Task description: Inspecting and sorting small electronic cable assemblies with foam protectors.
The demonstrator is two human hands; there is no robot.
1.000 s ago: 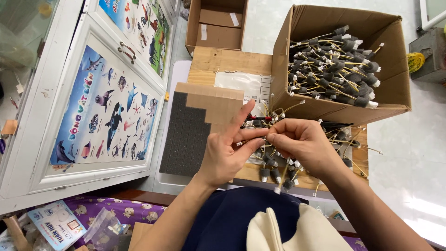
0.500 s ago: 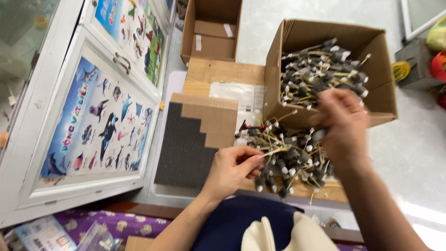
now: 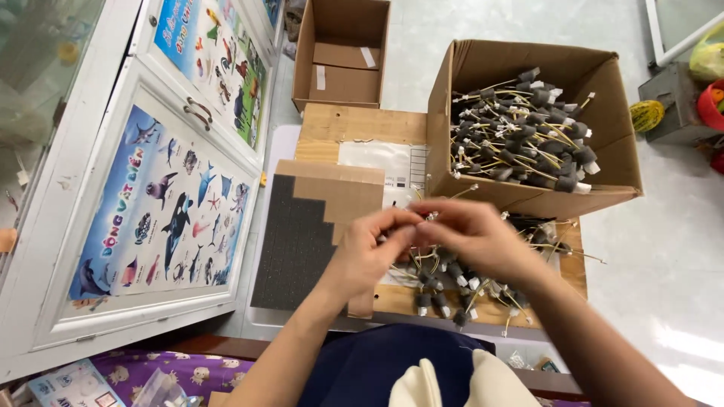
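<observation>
Both hands, left hand [image 3: 373,245] and right hand [image 3: 471,234], pinch one small grey foam-tipped wire piece [image 3: 430,217] with closed fingers; loosen either pinch and it could slip into the loose pile of grey foam-tipped wire pieces [image 3: 452,283] below.

Brown cardboard box [image 3: 615,162] holds dark grey foam pieces [image 3: 528,139] with yellow wires; the foam sheet [image 3: 290,249] is charcoal.

You have a big open brown box [image 3: 528,196] at the far right, full of small parts. A smaller open brown box [image 3: 341,56] sits far off on the floor. A clear bag [image 3: 385,162] lies on the table. Two bright animal posters [image 3: 162,215] hang on the left doors.
</observation>
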